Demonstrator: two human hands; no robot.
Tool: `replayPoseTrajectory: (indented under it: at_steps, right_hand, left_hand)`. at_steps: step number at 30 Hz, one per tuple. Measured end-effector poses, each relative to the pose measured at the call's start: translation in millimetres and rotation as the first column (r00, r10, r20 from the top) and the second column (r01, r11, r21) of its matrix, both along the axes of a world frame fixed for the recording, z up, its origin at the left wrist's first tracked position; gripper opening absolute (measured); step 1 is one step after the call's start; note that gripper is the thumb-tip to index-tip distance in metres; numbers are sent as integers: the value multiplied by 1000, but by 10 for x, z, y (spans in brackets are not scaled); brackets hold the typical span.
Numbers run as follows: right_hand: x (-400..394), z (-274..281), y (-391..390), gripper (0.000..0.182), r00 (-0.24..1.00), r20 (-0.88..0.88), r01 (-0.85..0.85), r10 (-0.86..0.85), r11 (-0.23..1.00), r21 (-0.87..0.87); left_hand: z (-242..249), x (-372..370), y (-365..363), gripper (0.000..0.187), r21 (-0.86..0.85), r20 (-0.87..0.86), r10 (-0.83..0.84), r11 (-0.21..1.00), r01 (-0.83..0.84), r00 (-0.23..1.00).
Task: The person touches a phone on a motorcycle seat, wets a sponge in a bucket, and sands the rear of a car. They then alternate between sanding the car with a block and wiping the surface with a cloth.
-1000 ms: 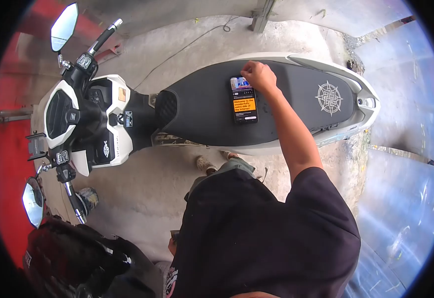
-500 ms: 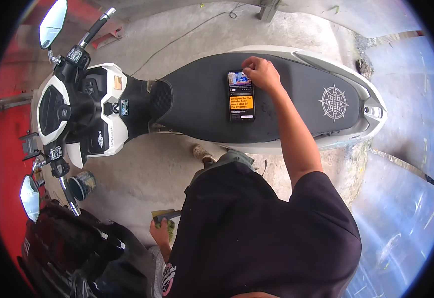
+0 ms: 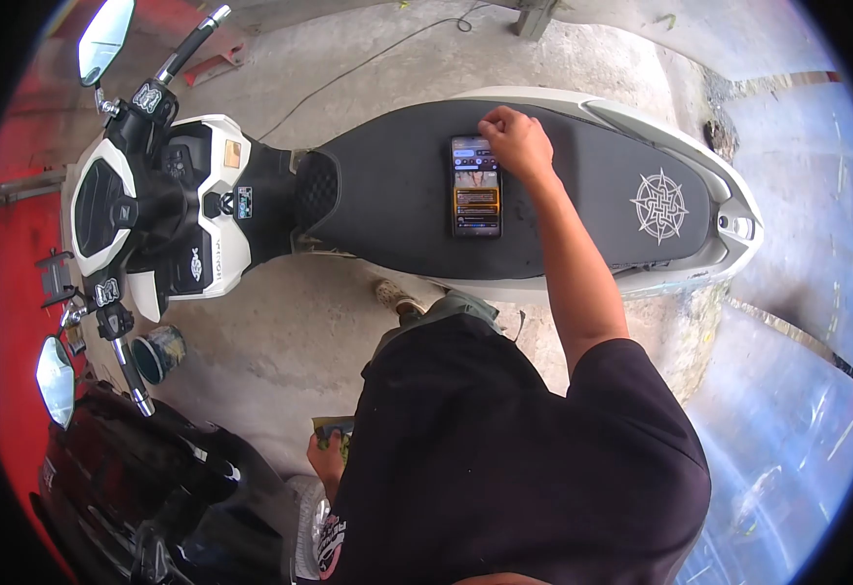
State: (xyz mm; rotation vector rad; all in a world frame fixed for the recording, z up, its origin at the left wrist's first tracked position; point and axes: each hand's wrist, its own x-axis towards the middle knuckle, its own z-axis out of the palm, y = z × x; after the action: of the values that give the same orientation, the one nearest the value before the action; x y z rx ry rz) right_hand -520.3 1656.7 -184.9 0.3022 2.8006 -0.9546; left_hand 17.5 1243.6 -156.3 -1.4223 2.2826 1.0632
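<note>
A black phone [image 3: 477,187] lies face up across the dark seat [image 3: 397,195] of a white scooter. Its lit screen has a panel of icons over the upper part and a picture beneath. At the phone's top right corner is my right hand [image 3: 524,146], fingers curled in with nothing visible in them and fingertips right at the edge of the screen. Low beside my body, my left hand [image 3: 325,458] is closed around a flat yellow-green piece [image 3: 333,427] with a dark part on it. My shirt partly hides that hand and what it holds.
The scooter's handlebars and mirrors [image 3: 56,380] stick out at left. A dark bucket [image 3: 158,353] stands on the concrete floor near them. Glossy black bodywork [image 3: 163,487] fills the lower left. A thin cable [image 3: 348,73] runs over the floor behind the seat.
The phone screen has switched from a video and an orange banner to a panel of icons over a darker page. My left hand has moved slightly right, closer to my body.
</note>
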Motion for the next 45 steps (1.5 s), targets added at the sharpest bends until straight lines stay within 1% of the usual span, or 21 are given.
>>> replayPoseTrajectory:
  at_steps: [3, 5, 7, 9, 13, 16, 19, 21, 23, 25, 27, 30, 33, 35, 37, 39, 41, 42, 43, 44, 45]
  right_hand:
    - [-31, -42, 51, 31, 998, -14, 59, -62, 986, -157]
    - [-37, -117, 142, 30, 986, -132, 59, -100, 957, -285]
    - [-17, -130, 235, 27, 941, -245, 81, -234, 857, -509]
    - [130, 118, 245, 28, 912, -174, 156, -373, 705, -692]
    - [362, 534, -205, 21, 839, -266, 160, -474, 682, -713]
    - [634, 660, -1004, 17, 909, -315, -44, -274, 687, -725]
    - [1014, 529, -1918, 12, 930, -328, -362, 168, 578, -731]
    - [1339, 381, -2563, 12, 877, -205, -440, 435, 552, -708]
    - [1772, 454, -3273, 16, 727, -176, -582, 664, 460, -671]
    - [2050, 130, -3826, 24, 490, -162, -774, 857, 342, -532]
    - [2323, 343, -4417, 29, 216, -13, -928, 976, 202, -312]
    - [2547, -234, -4892, 33, 160, 59, -970, 985, 168, -176]
    - [2508, -1116, -4980, 33, 322, 113, -899, 940, 342, -273]
    - [2480, -1636, -4880, 35, 516, 355, -678, 780, 625, -388]
    - [2379, -2340, -4593, 37, 561, 498, -570, 662, 744, -347]
    - [2398, -2464, -4573, 41, 507, 776, -294, 375, 922, -254]
    - [2428, -2767, -4621, 31, 324, 916, 7, 236, 968, -252]
    - [2514, -3015, -4747, 31, 420, 793, -384, 441, 878, -285]
    - [2611, -3284, -4917, 32, 409, 640, -717, 651, 663, -215]
    - [2649, -3544, -5110, 34, 294, 483, -931, 825, 362, -51]
    - [2593, -3671, -5384, 35, 92, 354, -984, 931, 30, 178]
  left_hand:
    - [-39, 148, -30, 30, -47, 17, -35, 998, 35, 999]
    - [-85, 277, -84, 32, -98, 47, -34, 994, 39, 998]
    - [-142, 403, -149, 34, -102, 37, 4, 995, 0, 999]
    - [-187, 552, -183, 35, -61, -11, 87, 994, -87, 996]
    - [-357, 846, -235, 41, -37, -133, 233, 970, -240, 963]
    - [-435, 1051, -275, 46, -48, -28, 357, 932, -358, 934]
    - [-633, 1288, -298, 47, -38, 77, 503, 864, -501, 861]
    - [-754, 1457, -375, 48, 26, 69, 588, 807, -591, 806]
    - [-1126, 1850, -532, 54, -20, 89, 595, 803, -596, 799]
    - [-1191, 2059, -753, 57, -25, 147, 623, 779, -627, 768]
    - [-1232, 2348, -977, 60, 0, 166, 676, 728, -685, 718]
    - [-1150, 2815, -1343, 57, 24, 152, 714, 688, -725, 683]
    - [-1057, 3119, -1843, 54, 26, 137, 750, 651, -759, 647]
    - [-958, 3258, -2183, 53, 29, 142, 753, 645, -763, 642]
    - [-971, 3366, -2553, 53, 57, 138, 762, 632, -773, 633]
    - [-1022, 3355, -2918, 54, 85, 117, 771, 620, -780, 625]
    - [-1028, 3292, -3261, 56, 65, 171, 722, 671, -739, 670]
    - [-1013, 3230, -3461, 57, 53, 195, 698, 694, -718, 689]
    - [-996, 3157, -3631, 58, 60, 199, 687, 703, -708, 699]
    - [-1024, 3115, -3794, 58, 45, 208, 654, 737, -675, 728]
    - [-1027, 3047, -3960, 59, 32, 218, 621, 766, -641, 753]
